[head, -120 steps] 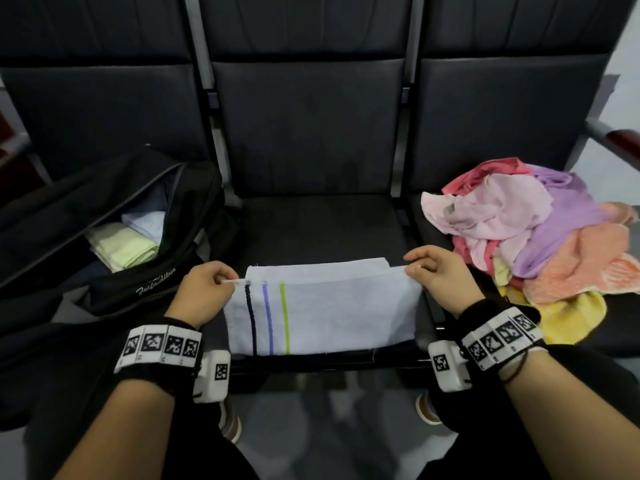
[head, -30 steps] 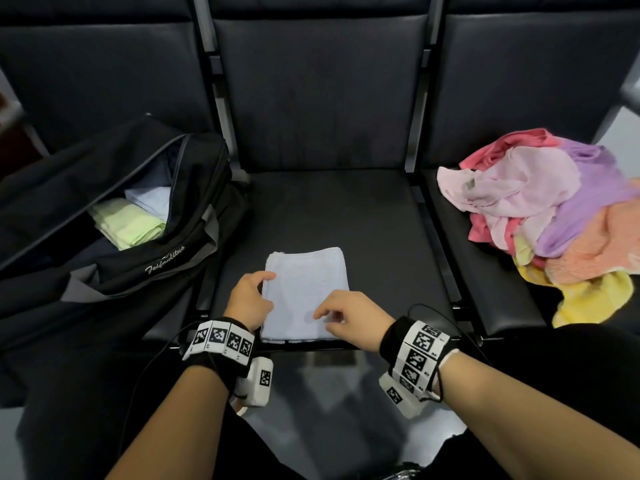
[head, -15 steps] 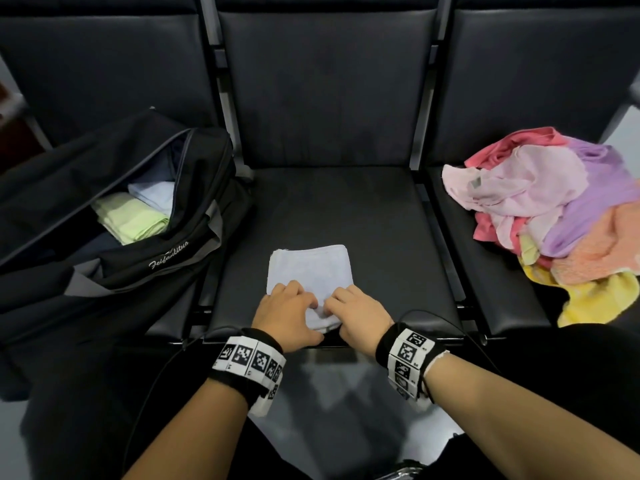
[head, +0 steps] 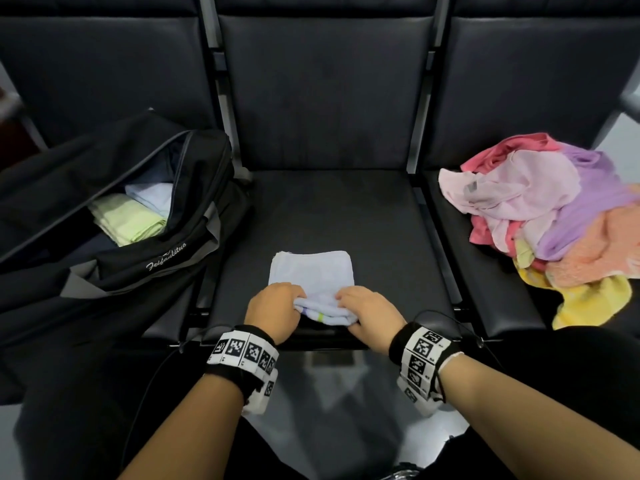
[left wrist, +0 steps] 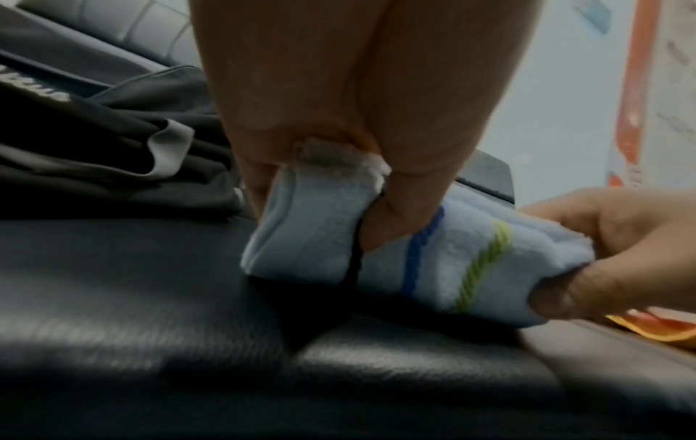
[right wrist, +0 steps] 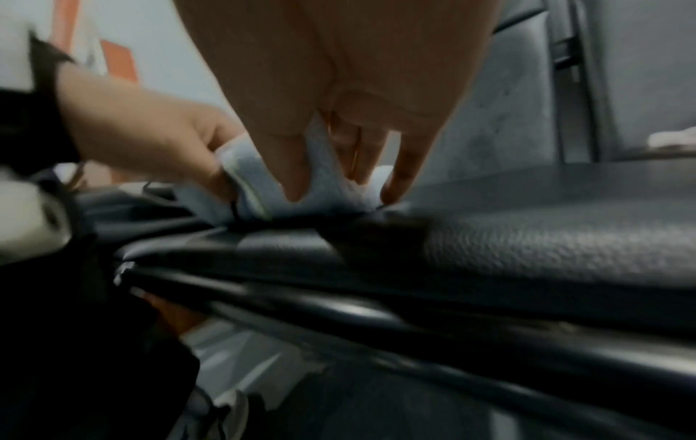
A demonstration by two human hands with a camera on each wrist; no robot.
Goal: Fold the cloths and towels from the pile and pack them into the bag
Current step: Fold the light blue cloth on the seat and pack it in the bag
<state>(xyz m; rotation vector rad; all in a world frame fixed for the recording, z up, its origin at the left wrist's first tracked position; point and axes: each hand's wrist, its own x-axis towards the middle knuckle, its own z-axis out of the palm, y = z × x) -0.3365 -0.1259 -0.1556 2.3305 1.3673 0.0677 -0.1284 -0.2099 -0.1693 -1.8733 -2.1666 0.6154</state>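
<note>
The left hand (head: 273,311) and the right hand (head: 369,315) each pinch the near edge of the folded pale blue towel (head: 311,271), which lies on the middle seat (head: 346,216). The towel seems light and soft, so beyond the pinches it will probably sag; holding both near corners looks best.

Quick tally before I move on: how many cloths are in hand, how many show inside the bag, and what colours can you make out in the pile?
Striped white towel on the middle seat, gripped by left hand and right hand: 1
Folded cloths showing in the black bag: 2 (green, white)
Colours visible in the pile: 5 (red, pink, purple, orange, yellow)
Total: 8
</note>
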